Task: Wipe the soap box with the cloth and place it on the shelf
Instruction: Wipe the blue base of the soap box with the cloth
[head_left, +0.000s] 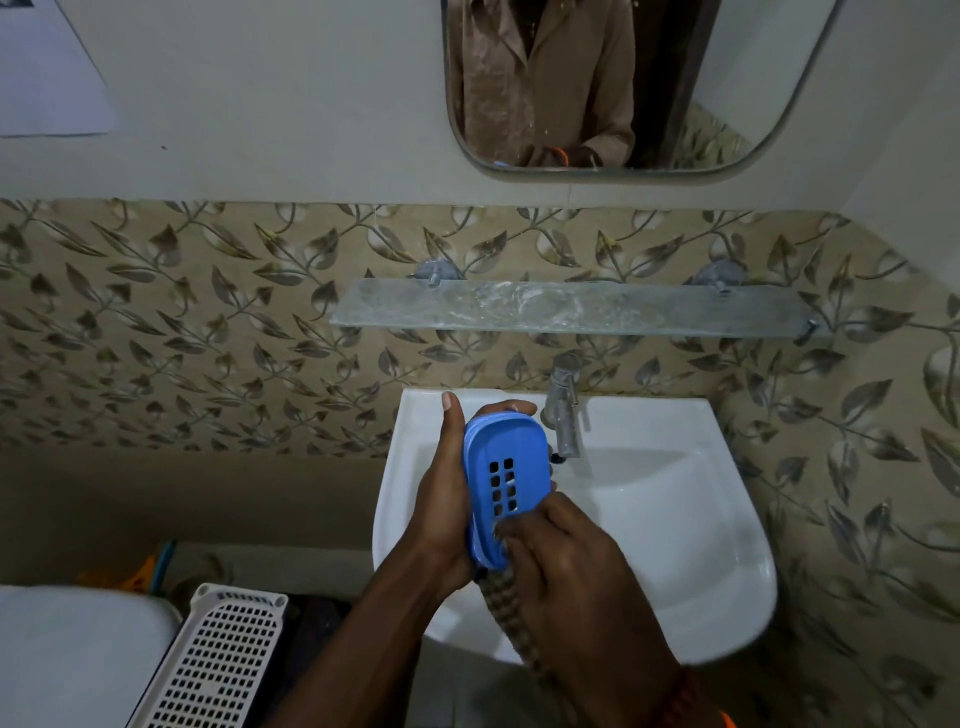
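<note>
A blue soap box (505, 467) with a grid of drain holes is held tilted above the white sink (675, 519). My left hand (447, 499) grips it from the left side, thumb up along its edge. My right hand (561, 561) presses a brown checked cloth (501, 590) against the box's lower end; most of the cloth is hidden under the hand. The glass shelf (571, 309) hangs on the wall above the sink, bare and streaked.
A chrome tap (563, 402) stands just right of the soap box. A mirror (597, 83) hangs above the shelf. At lower left are a white perforated basket (218, 660) and a white toilet tank (67, 654).
</note>
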